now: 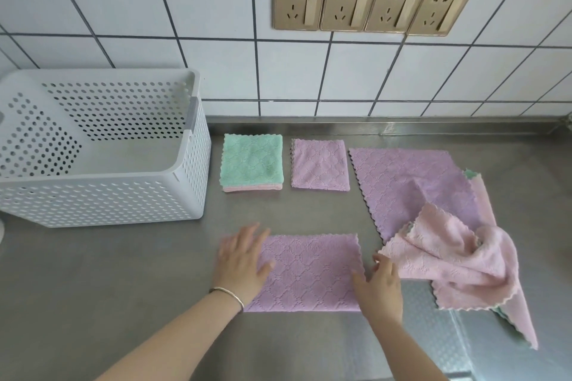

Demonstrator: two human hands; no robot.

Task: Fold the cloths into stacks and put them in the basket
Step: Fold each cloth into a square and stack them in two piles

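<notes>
White perforated basket (102,148), far left. Green-topped folded stack (251,162); small folded purple cloth (320,164). Near: left hand (243,260) flat, right hand (379,284) spread, pressing half-folded purple cloth (309,272). Right: unfolded purple cloth (408,182), crumpled pink cloth (458,263).

Both hands, left hand (240,260) and right hand (379,284), press flat on a half-folded purple waffle-textured cloth (309,272) lying on the steel surface (123,272).

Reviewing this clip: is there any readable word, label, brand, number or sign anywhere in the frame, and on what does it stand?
None can be read.
Four wall sockets: tiny marks on their switches, too small to read.
Basket: no label visible.
Cloths, including the purple cloth under the hands: only woven patterns, no text.
</notes>
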